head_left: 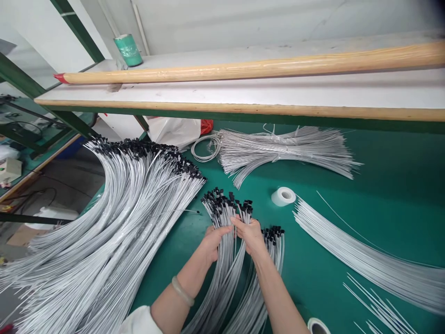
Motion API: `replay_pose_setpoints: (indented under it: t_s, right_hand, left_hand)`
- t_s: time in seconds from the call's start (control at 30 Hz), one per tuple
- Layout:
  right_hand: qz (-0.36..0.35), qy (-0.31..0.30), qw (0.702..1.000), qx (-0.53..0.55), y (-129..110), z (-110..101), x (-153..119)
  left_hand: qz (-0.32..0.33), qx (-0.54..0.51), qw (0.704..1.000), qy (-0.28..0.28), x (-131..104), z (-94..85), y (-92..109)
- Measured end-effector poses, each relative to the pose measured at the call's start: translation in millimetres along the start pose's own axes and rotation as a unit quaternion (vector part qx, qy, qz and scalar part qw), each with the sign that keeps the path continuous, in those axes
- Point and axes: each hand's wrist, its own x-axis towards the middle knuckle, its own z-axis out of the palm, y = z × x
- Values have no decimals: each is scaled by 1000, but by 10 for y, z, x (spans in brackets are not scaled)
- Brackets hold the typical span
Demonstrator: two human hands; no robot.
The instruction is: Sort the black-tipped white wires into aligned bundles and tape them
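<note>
Two-handed grip: left hand (212, 242), right hand (251, 235) closed round black-tipped cables (225, 253) | undersides hidden | lower ends cut off

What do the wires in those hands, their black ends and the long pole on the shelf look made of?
Held wires: probably plastic-sheathed, smooth with a slight sheen, uniformly grey and curving; cores don't show. Black ends: likely dull plastic, blocky and dark, too small to be sure. Long pole: apparently varnished wood, with yellowish grain streaks and glossy highlights.
</note>
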Motion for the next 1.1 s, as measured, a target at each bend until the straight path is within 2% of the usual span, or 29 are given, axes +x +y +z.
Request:
replay_pose_setpoints:
  t_s: [0.17, 0.33, 0.67, 1.1]
  right_hand:
    - [-6, -39, 999, 14, 3, -52, -12]
    - [-7, -52, 999, 14, 6, -65, -23]
    - [-13, -7, 1000, 7, 24, -60, -15]
    - [0, -29, 999, 34, -4, -82, -32]
  left_hand:
    - [2, -9, 1000, -8, 13, -37, -7]
    - [7, -11, 1000, -11, 17, -46, -3]
    - [4, -6, 1000, -2, 26, -52, 2]
    - [-8, -10, 1000, -12, -14, -24, 44]
